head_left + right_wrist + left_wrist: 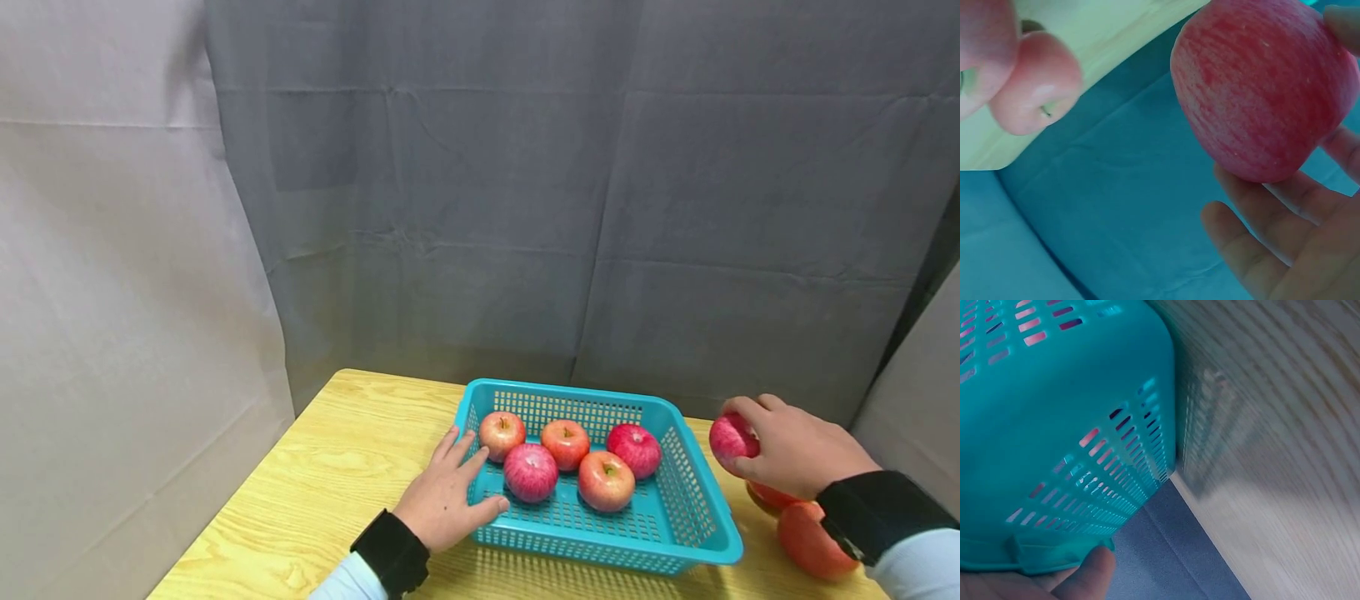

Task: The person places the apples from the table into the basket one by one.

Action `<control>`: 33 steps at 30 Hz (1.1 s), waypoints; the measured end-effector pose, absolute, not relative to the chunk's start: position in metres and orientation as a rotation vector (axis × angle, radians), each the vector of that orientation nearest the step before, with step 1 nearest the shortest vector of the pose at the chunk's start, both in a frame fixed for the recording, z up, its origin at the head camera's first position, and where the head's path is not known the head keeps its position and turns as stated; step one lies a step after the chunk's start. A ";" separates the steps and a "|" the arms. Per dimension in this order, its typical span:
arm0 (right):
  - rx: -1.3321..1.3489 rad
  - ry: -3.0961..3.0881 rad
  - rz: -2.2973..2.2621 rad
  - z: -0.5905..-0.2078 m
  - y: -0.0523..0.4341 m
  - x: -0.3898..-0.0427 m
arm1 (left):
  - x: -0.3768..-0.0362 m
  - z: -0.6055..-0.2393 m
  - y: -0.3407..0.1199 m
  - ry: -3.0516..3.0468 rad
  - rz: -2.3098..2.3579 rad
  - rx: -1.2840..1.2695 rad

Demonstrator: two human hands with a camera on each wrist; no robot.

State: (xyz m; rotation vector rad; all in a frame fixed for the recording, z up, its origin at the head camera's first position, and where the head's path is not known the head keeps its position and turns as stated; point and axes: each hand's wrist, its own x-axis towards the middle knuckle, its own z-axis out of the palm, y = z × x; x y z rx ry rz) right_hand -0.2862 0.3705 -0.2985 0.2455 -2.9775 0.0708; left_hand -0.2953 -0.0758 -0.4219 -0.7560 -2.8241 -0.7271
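Note:
A turquoise plastic basket (pixel 648 508) stands on the table with several red apples inside, among them a deep-red one (pixel 531 473) near its left side. My left hand (pixel 448 498) lies over the basket's left rim, fingers spread. The left wrist view shows a fingertip (pixel 1089 575) at the rim, beside the slotted wall (pixel 1047 419). To the right of the basket, my right hand (pixel 802 447) grips a red apple (pixel 727 442) between thumb and fingers. Up close in the right wrist view, this apple (pixel 1263 87) is streaked pinkish red, with fingers (pixel 1254 209) under it.
Two more apples sit on the table right of the basket, one (pixel 813 543) near the right wrist and another (pixel 772 497) partly hidden under the right hand. The wooden table (pixel 300 492) ends at a grey curtain (pixel 480 208) behind; pale cloth (pixel 120 292) hangs at the left.

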 end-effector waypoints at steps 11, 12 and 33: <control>0.444 -2.981 0.090 -0.296 0.329 -0.276 | -0.294 -0.421 -0.076 -2.808 -0.695 -0.758; 0.470 -2.980 0.091 -0.296 0.326 -0.276 | -0.294 -0.421 -0.076 -2.808 -0.694 -0.758; 0.571 -3.141 0.044 -0.329 0.288 -0.277 | -0.297 -0.424 -0.075 -2.811 -0.710 -0.759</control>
